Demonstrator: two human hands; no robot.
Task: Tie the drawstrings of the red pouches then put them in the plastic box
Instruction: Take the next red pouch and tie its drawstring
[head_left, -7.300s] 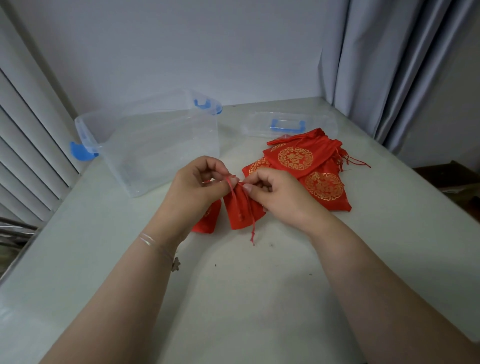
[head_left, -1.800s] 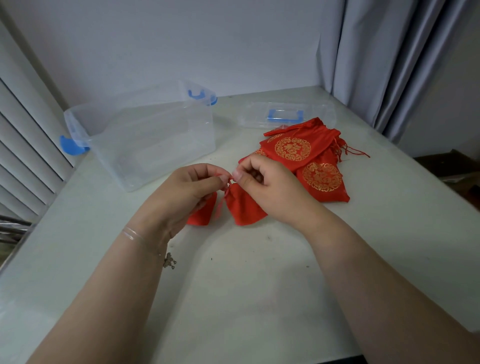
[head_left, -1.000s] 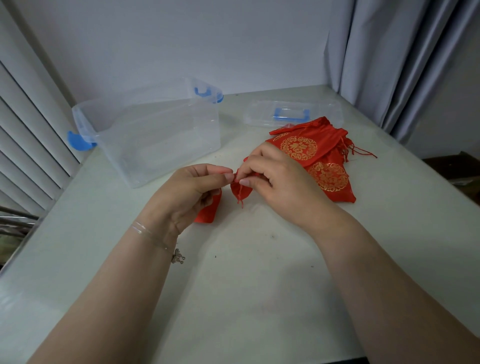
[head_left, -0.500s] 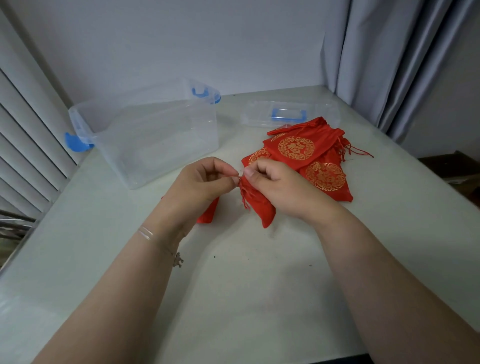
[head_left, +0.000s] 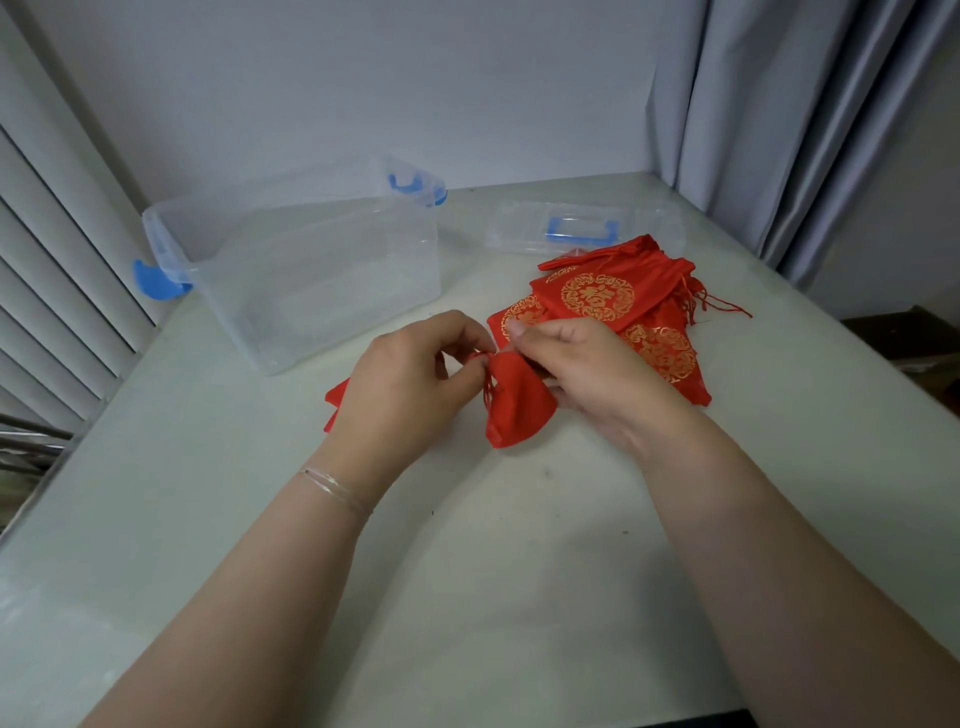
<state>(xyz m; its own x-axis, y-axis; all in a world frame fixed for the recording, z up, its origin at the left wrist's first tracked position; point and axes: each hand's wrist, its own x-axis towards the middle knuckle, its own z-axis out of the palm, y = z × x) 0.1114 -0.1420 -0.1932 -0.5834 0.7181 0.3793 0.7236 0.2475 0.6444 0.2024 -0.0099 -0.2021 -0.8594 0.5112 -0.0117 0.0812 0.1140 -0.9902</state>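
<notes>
A red pouch hangs between my hands over the middle of the table, its gathered neck pointing left. My left hand pinches the drawstring at that neck. My right hand grips the pouch's upper right side. Another red pouch lies on the table, mostly hidden under my left hand. A pile of several red pouches with gold emblems lies just behind my right hand. The clear plastic box with blue latches stands open at the back left, with nothing visible inside.
The box's clear lid with a blue handle lies at the back, behind the pile. A grey curtain hangs at the right. White slats run along the left edge. The pale table stretches toward me.
The held pouch has swung so its body now hangs down and to the right. My hands stay together at its neck, working the drawstring.
</notes>
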